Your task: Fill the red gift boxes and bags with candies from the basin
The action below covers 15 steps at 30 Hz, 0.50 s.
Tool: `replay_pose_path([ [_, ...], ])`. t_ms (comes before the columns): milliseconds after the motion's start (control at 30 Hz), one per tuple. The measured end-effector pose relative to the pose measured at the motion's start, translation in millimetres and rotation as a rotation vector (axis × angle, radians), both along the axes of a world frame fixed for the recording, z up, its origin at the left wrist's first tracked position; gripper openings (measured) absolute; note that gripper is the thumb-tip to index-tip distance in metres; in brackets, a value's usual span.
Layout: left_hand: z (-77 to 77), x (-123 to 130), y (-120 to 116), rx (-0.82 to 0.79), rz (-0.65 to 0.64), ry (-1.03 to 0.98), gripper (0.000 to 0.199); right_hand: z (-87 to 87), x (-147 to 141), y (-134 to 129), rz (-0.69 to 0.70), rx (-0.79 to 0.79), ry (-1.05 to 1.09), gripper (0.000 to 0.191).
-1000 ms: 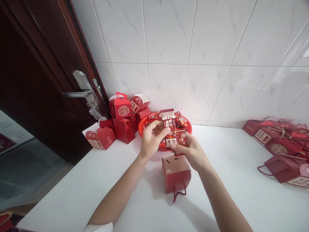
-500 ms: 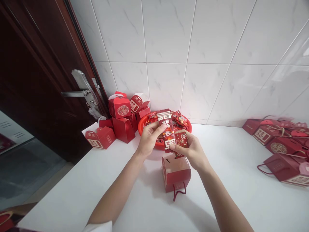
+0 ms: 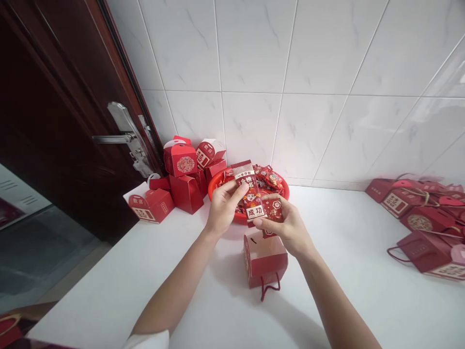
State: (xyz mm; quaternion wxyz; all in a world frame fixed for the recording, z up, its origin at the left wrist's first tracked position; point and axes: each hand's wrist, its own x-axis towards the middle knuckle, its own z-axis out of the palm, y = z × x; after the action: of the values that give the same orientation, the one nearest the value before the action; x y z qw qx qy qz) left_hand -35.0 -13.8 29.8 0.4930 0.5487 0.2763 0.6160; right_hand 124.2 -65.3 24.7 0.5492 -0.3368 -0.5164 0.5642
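Observation:
Between thumb and fingers, my left hand pinches a long red packet with white lettering, tilted with its top to the left. My right hand holds a smaller red flowered packet, its thumb at the long packet's lower end. Just below the hands, an open red box with a cord handle stands on the white table. Behind the hands lies a red basin full of wrapped sweets, partly hidden by the hands and packets.
Several red boxes are grouped at the left by the door. More red boxes are heaped at the right on the white table. A tiled wall rises behind. At the lower left edge, a red item with a yellowish handle is partly visible.
The long packet has tilted further, its top shifting slightly left and up. Both hands keep their hold, and the open box stays in place.

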Motion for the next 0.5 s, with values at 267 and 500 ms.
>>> replay_pose_path([
  [267, 4.3, -0.5, -2.8, -0.072, -0.095, 0.013, 0.037, -2.9, 1.1, 0.6, 0.016, 0.033, 0.056, 0.047],
  [500, 4.2, -1.3, -4.3, -0.065, -0.134, 0.005, 0.031, -8.1, 3.4, 3.3, 0.053, -0.019, 0.108, 0.047],
])
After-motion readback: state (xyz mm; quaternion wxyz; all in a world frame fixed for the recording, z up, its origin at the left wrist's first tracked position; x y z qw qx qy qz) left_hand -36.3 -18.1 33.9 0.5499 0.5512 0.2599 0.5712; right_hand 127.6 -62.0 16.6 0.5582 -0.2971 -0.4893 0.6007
